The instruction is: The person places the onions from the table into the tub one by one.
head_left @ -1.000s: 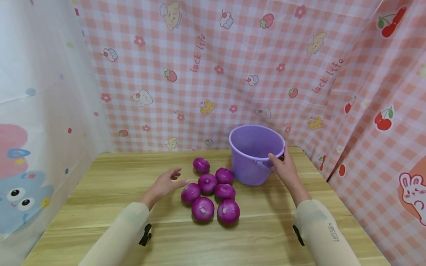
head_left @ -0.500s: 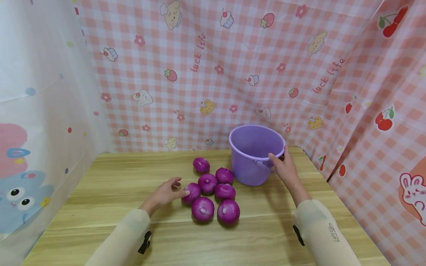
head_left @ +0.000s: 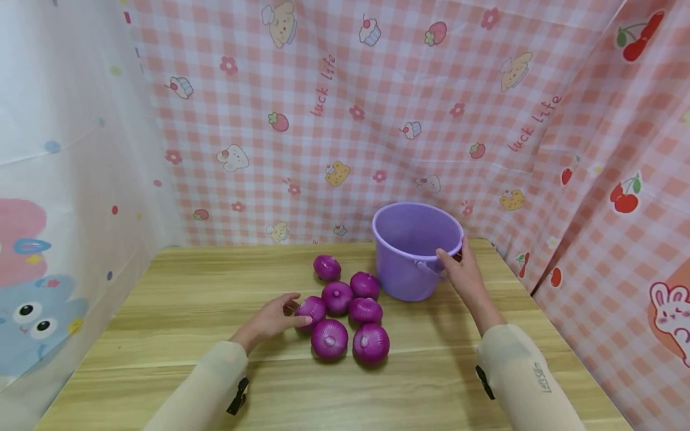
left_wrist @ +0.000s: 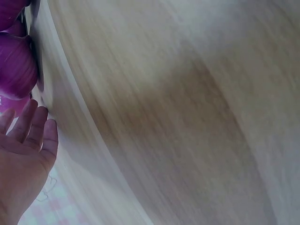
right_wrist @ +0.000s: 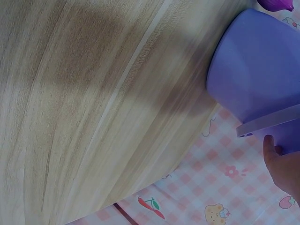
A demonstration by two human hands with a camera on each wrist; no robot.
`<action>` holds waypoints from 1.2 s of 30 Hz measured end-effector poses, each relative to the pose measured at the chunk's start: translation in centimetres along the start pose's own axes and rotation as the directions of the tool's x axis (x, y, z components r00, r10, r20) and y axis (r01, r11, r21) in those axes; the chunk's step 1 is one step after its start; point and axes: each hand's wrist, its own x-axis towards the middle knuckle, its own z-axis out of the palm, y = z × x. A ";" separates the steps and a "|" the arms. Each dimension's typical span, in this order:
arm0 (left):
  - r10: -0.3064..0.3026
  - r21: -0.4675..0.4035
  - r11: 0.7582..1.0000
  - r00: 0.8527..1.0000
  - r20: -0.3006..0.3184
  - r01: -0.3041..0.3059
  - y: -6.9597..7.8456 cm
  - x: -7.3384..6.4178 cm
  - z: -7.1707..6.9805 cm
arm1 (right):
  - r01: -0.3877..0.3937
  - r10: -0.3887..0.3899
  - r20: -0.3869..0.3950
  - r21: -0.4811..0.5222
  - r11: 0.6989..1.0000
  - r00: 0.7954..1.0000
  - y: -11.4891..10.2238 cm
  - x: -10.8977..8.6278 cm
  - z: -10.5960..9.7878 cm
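Several purple onions lie in a cluster on the wooden table. My left hand (head_left: 272,317) is at the leftmost onion (head_left: 312,309); its thumb overlaps the near side while the fingers reach along the far left. In the left wrist view those fingers (left_wrist: 35,129) look fairly straight, tips right beside the onions (left_wrist: 16,65). To the right of the cluster stands a purple bucket (head_left: 404,278), upright, nothing showing inside. My right hand (head_left: 465,275) grips the bucket at its right rim, thumb on the near side, other fingers partly hidden. The bucket's handle (right_wrist: 272,119) hangs down near that thumb.
Among the other onions, one (head_left: 327,267) sits at the back and two, including this onion (head_left: 371,343), at the front. Behind the table (head_left: 178,287) hangs a pink checked curtain (head_left: 302,149); a white patterned curtain (head_left: 97,167) closes the left side.
My left hand has come down and closer to the leftmost onion, its thumb now across the near side. The right hand, bucket and onions have stayed in place.
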 end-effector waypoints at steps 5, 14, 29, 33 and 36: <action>-0.001 0.014 1.000 1.000 0.006 0.001 0.2 0.0 0.2 | -0.006 0.006 0.002 -0.014 1.000 1.000 0.0 0.0 -0.1; 0.002 0.001 1.000 1.000 0.014 -0.002 0.4 0.1 0.6 | -0.013 0.013 0.005 -0.012 1.000 1.000 -0.1 -0.1 -0.2; 0.021 0.023 1.000 1.000 0.020 -0.022 0.5 0.3 0.7 | -0.017 0.017 0.003 -0.013 1.000 1.000 0.0 0.0 -0.1; 0.022 0.026 0.999 1.000 0.019 -0.022 0.5 0.3 0.7 | -0.010 0.010 0.005 -0.011 1.000 1.000 0.1 0.1 -0.1; 0.021 0.021 1.000 1.000 0.014 -0.021 0.5 0.3 0.6 | -0.006 0.006 0.017 -0.004 1.000 1.000 0.1 0.1 -0.2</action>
